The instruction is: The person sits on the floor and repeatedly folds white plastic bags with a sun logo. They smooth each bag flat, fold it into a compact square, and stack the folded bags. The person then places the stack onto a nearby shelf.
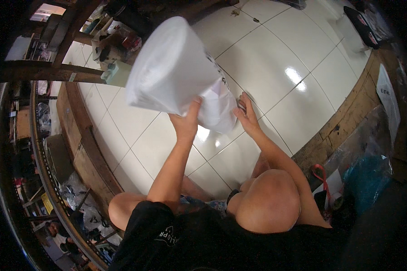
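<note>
A bulky white cylindrical bundle (167, 72), wrapped in glossy white plastic with some dark print on its far side, is held tilted above the tiled floor. Its wide round end points up and to the left, and the narrower, creased end is toward the lower right. My left hand (185, 119) grips its near side, thumb on the wrap and the other fingers hidden beneath. Beside the creased end is my right hand (248, 116), fingers apart and the thumb at the wrap's edge. Whether it presses on the plastic is hard to tell.
White tiles (280, 58) cover the floor ahead. A wooden beam (83, 144) runs along the left, with cluttered shelving beyond. On the right lie a wooden ledge (339, 122), a blue plastic bag (368, 180) and a red loop (320, 178). My bent knees (269, 201) are close below.
</note>
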Available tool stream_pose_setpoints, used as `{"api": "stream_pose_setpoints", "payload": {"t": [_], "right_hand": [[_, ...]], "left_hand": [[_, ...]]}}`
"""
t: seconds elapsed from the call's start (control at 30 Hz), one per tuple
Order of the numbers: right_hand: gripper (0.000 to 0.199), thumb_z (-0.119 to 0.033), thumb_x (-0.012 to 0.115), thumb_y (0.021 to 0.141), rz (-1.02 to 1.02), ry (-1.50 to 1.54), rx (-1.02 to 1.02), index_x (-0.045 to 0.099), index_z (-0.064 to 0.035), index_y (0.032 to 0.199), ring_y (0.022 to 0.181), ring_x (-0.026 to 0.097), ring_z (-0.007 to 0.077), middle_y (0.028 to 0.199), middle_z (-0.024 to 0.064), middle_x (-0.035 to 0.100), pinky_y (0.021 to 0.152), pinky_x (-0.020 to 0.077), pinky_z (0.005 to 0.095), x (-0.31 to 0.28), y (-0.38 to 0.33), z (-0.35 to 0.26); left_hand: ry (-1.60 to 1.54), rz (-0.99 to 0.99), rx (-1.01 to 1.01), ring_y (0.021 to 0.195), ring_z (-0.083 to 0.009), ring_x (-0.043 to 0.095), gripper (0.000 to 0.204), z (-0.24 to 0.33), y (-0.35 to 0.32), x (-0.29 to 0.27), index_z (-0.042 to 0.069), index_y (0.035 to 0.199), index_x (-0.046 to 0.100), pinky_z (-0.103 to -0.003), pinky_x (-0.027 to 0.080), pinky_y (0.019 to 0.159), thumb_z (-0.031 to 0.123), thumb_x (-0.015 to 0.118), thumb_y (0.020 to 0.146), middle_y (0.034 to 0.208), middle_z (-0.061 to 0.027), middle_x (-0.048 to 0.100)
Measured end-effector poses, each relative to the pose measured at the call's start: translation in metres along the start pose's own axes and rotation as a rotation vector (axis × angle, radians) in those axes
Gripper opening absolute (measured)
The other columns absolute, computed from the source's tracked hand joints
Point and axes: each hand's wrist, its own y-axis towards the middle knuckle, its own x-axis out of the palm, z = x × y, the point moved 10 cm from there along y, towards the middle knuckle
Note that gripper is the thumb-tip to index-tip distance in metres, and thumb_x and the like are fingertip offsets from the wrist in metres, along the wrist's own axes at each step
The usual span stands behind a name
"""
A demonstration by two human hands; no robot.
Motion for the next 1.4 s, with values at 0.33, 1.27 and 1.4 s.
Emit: {"api": "stream_pose_setpoints", "payload": {"t": [0.33, 1.27, 1.4], "right_hand": [[0.047, -0.039, 0.048, 0.102, 0.038, 0.123, -0.129, 0.052, -0.0064, 0.135, 0.115, 0.056, 0.0228, 0.128, 0.0118, 0.053, 0.098, 0.0442, 0.037, -0.094, -0.003, -0.181], [0.092, -0.075, 0.053, 0.085, -0.444, -1.146, -0.967, 0.041, -0.0098, 0.149, 0.104, 0.057, 0.0362, 0.118, 0.0242, 0.057, 0.093, 0.0407, 0.0499, 0.147, -0.025, -0.416], [0.086, -0.067, 0.052, 0.09, -0.451, -1.345, -0.862, 0.039, -0.0079, 0.15, 0.104, 0.056, 0.0381, 0.118, 0.023, 0.057, 0.094, 0.0407, 0.0485, 0.129, -0.003, -0.362]], "left_hand": [[-1.014, -0.049, -0.779, 0.127, -0.0348, 0.053, 0.06, -0.019, -0.031, 0.052, -0.001, 0.141, 0.044, -0.048, 0.042, 0.11, 0.037, 0.056, 0.096, 0.14, -0.0185, 0.053], [-1.525, -0.287, -1.018, 0.144, -0.0354, 0.032, 0.114, -0.085, -0.141, 0.129, 0.007, 0.156, 0.021, -0.052, 0.029, 0.119, 0.091, 0.031, 0.08, 0.16, -0.0122, 0.028], [-1.536, -0.203, -1.156, 0.143, -0.0353, 0.034, 0.109, -0.077, -0.151, 0.125, 0.01, 0.155, 0.025, -0.052, 0.029, 0.118, 0.09, 0.031, 0.081, 0.158, -0.0119, 0.031]]}}
